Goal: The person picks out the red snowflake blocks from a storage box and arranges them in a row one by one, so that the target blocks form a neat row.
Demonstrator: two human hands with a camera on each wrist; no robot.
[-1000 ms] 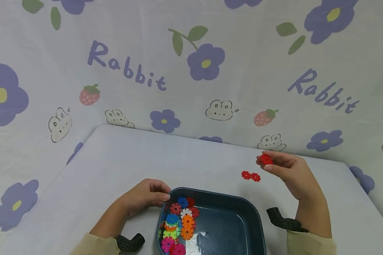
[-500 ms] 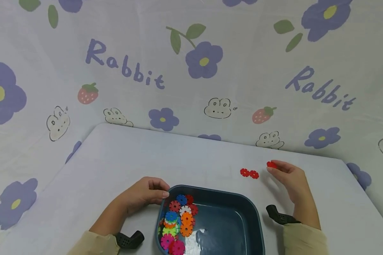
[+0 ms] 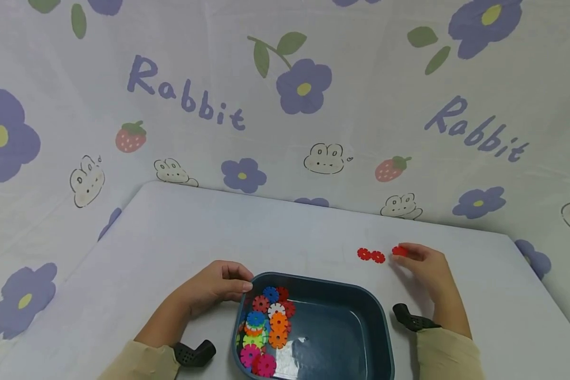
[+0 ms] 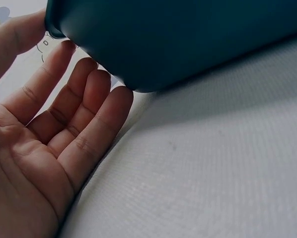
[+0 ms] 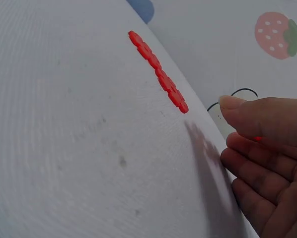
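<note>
My left hand [image 3: 212, 284] holds the corner of a dark blue-green plastic tray [image 3: 315, 281], thumb at the rim. In the left wrist view its other fingertips [image 4: 119, 96] rest along the tray's outer wall. Several coloured notched plastic discs [image 3: 278, 322] lie heaped along the tray's left side. Farther right, my right hand [image 3: 427, 266] pinches a red notched disc [image 3: 399, 251] low over the table; its fingers mostly hide that disc in the right wrist view. Just left of it, two red notched discs [image 3: 371, 256] lie joined edge to edge on the table.
A white-covered table [image 3: 209, 227] carries everything. Behind it hangs a printed cloth [image 3: 190, 37] with flowers, rabbits and strawberries. A black wrist device [image 3: 195, 353] sits at the left sleeve, another black wrist device [image 3: 413, 319] at the right.
The right hand has lowered with its red disc toward the table, coming close to the right end of the joined red pair. The left hand stays at the tray's corner.
</note>
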